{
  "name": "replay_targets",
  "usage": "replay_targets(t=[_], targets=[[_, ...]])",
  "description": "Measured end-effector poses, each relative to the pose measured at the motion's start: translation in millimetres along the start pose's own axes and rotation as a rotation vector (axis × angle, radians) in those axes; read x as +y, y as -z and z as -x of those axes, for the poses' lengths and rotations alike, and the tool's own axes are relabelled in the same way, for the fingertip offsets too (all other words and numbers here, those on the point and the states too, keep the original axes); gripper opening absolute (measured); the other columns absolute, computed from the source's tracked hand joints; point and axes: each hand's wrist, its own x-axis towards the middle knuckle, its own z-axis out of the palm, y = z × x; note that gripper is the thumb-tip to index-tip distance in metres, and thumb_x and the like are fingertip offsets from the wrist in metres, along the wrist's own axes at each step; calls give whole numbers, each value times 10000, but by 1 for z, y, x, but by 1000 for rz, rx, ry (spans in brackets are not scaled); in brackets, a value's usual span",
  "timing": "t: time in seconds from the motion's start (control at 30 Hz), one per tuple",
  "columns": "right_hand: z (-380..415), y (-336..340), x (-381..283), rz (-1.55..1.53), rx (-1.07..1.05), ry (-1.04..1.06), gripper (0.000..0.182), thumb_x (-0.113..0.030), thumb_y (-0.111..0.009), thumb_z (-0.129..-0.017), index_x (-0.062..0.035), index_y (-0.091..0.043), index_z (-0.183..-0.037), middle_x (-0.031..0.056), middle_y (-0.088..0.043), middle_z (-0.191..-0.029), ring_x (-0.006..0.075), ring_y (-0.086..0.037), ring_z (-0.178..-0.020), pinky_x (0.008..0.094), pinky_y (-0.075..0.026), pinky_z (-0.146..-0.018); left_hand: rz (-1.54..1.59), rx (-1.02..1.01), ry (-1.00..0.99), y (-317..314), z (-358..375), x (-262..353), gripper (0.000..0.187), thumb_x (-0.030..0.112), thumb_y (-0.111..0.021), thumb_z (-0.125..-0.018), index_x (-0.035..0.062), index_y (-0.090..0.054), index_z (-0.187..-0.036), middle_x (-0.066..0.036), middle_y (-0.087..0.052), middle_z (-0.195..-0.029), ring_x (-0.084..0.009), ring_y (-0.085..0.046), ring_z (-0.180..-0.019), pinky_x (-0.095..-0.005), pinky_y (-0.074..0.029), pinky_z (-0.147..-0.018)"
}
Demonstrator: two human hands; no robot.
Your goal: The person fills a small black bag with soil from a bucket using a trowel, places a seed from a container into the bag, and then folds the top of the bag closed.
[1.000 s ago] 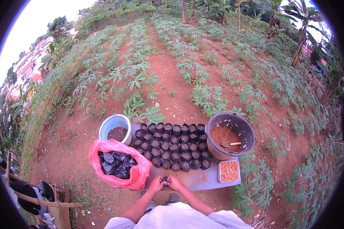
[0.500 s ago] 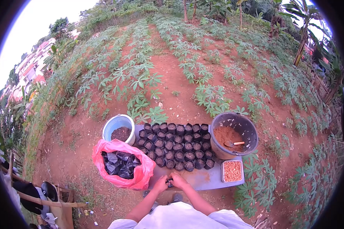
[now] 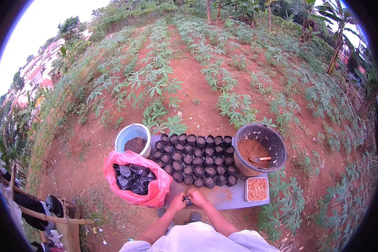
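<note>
My left hand [image 3: 178, 203] and my right hand [image 3: 198, 196] meet at the table's near edge, fingers closed on a small black plastic bag [image 3: 188, 201]. Only a bit of that bag shows between the fingertips. Just beyond my hands stand several rows of black planting bags [image 3: 198, 160] filled with soil. To the left of my hands, a pink plastic sack [image 3: 158, 187] gapes around a heap of black plastic bags [image 3: 134, 178].
A pale blue bucket [image 3: 118, 140] holding dark soil stands behind the sack. On the right, a black bucket [image 3: 277, 140] contains reddish soil and a wooden-handled trowel [image 3: 260, 159]. A tray of orange-tan kernels [image 3: 256, 189] rests at the grey table's [image 3: 238, 203] right corner. Leafy plants [image 3: 287, 201] border it.
The whole view has shifted slightly, with the table and buckets now a little further right. My hands stay together around the black bag, their fingers slightly repositioned.
</note>
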Motion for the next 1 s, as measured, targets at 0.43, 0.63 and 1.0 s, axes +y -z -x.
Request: replay_targets(t=[0.43, 0.63, 1.0], targets=[[11, 12, -12, 30, 43, -8, 109, -116, -601, -803, -38, -558, -865, 160, -591, -892, 361, -604, -891, 454, -487, -761, -67, 21, 42, -1, 0, 14, 325, 153, -664, -803, 43, -545, -1084, -192, -599, -1170, -394, -526, -1162, -464, -437, -951], [13, 9, -15, 138, 3, 19, 121, -135, -578, -823, -42, -527, -881, 156, -585, -931, 360, -598, -917, 467, -482, -771, -93, -22, 58, -3, -7, 7, 437, 158, -655, -799, 51, -540, -1207, -198, -574, -1252, -380, -491, -1232, -447, -414, -1009], [24, 3, -10, 197, -59, 60, 179, -167, -535, -866, -54, -610, -983, 178, -610, -992, 372, -615, -952, 474, -504, -822, -74, 82, 27, -13, -11, -3, 326, 157, -696, -782, 61, -575, -1069, -185, -593, -1097, -378, -570, -1061, -457, -458, -895]])
